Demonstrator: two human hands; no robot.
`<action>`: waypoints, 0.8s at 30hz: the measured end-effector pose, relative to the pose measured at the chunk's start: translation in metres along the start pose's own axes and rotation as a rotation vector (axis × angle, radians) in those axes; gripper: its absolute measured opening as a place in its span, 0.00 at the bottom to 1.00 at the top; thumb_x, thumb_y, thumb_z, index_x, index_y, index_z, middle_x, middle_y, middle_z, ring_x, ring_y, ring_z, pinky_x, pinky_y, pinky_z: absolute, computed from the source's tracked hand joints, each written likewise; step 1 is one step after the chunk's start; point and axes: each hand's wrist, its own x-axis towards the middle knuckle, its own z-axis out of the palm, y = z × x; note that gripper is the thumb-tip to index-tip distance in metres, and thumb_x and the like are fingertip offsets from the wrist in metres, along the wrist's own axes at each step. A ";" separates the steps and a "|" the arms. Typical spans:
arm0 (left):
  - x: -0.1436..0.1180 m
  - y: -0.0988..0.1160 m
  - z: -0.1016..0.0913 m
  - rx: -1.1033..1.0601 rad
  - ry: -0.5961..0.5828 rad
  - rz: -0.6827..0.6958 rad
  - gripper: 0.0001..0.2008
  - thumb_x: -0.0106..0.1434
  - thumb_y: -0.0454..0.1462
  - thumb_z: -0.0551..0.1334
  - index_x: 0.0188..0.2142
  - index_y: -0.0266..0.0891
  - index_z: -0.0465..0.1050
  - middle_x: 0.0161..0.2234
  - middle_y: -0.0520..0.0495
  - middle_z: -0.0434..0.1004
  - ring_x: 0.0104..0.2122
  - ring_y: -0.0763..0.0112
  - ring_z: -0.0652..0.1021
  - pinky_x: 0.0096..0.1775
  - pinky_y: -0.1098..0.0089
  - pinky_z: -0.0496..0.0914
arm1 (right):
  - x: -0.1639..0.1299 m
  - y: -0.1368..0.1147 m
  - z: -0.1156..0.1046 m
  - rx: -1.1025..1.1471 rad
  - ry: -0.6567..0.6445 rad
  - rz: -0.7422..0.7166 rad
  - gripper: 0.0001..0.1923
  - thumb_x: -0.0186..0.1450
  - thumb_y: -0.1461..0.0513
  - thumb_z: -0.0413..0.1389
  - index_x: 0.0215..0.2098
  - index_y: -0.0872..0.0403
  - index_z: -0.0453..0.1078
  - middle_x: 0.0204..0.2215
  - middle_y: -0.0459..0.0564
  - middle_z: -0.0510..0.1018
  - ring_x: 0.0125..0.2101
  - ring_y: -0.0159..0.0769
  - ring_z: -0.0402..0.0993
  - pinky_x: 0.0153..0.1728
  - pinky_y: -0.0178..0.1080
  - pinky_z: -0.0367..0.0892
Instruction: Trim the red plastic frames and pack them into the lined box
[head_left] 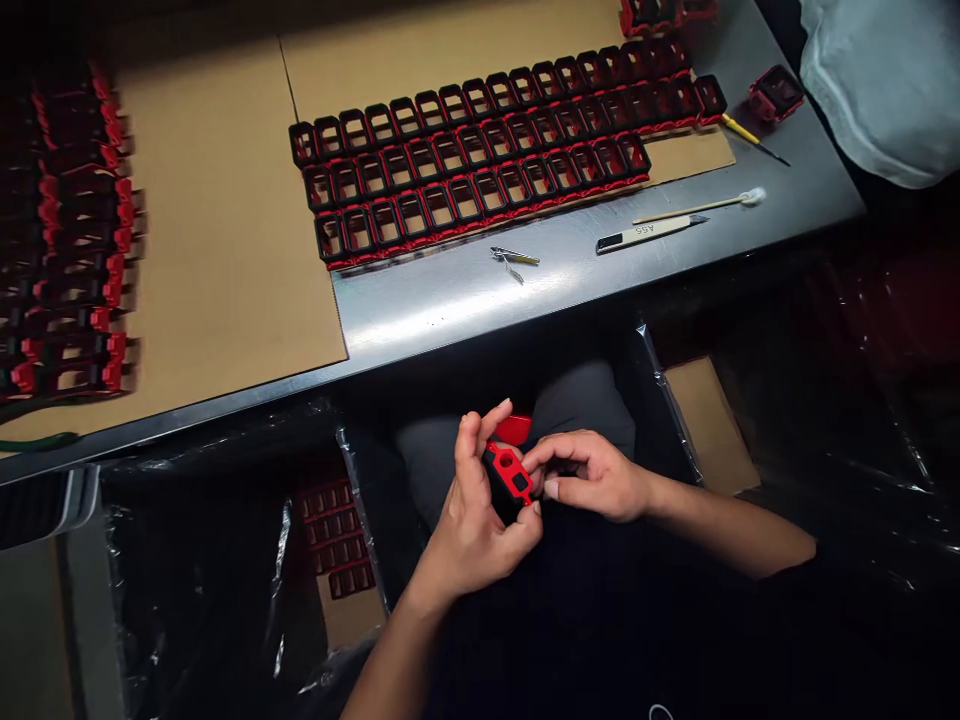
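Note:
Over my lap, my left hand [476, 520] grips a red-and-black plastic housing [513, 474] between the thumb and the fingers. The housing is tilted; its red side shows a round hole and a dark square opening. From the other side, my right hand [596, 475] reaches in with bent fingers, the index fingertip at the housing's right edge and the thumb close below. Whether the right fingertips also pinch something small is hidden. Behind the hands, a red piece [514, 430] shows in part near my legs.
Rows of black-and-red frames [450, 150] stand on cardboard [225, 240] upon a metal table [420, 300]. More frames [82, 240] lie left. Nail clippers [514, 260], a craft knife [649, 234], a cotton-tipped stick [697, 206] and a yellow-handled screwdriver [742, 130] lie on the table.

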 end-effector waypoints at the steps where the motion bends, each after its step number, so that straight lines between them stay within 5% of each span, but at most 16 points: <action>1: -0.001 0.000 0.000 0.019 -0.007 0.001 0.52 0.59 0.29 0.60 0.70 0.48 0.24 0.68 0.30 0.51 0.56 0.57 0.72 0.53 0.52 0.72 | 0.000 0.000 0.000 0.080 -0.002 0.070 0.11 0.64 0.65 0.57 0.45 0.58 0.74 0.34 0.51 0.80 0.31 0.31 0.77 0.34 0.35 0.73; 11: -0.004 0.001 -0.002 -0.006 -0.128 -0.034 0.53 0.59 0.29 0.59 0.69 0.47 0.18 0.68 0.30 0.50 0.66 0.50 0.60 0.61 0.42 0.61 | 0.014 -0.009 0.000 0.311 0.011 0.401 0.19 0.61 0.52 0.63 0.40 0.60 0.75 0.26 0.46 0.77 0.20 0.23 0.69 0.18 0.26 0.60; 24: -0.010 -0.012 0.001 -0.309 -0.161 -0.171 0.51 0.59 0.29 0.59 0.69 0.54 0.23 0.68 0.40 0.51 0.67 0.56 0.59 0.63 0.49 0.61 | 0.017 -0.011 0.004 0.275 0.077 0.484 0.21 0.56 0.49 0.68 0.32 0.58 0.73 0.24 0.43 0.76 0.18 0.21 0.67 0.19 0.27 0.58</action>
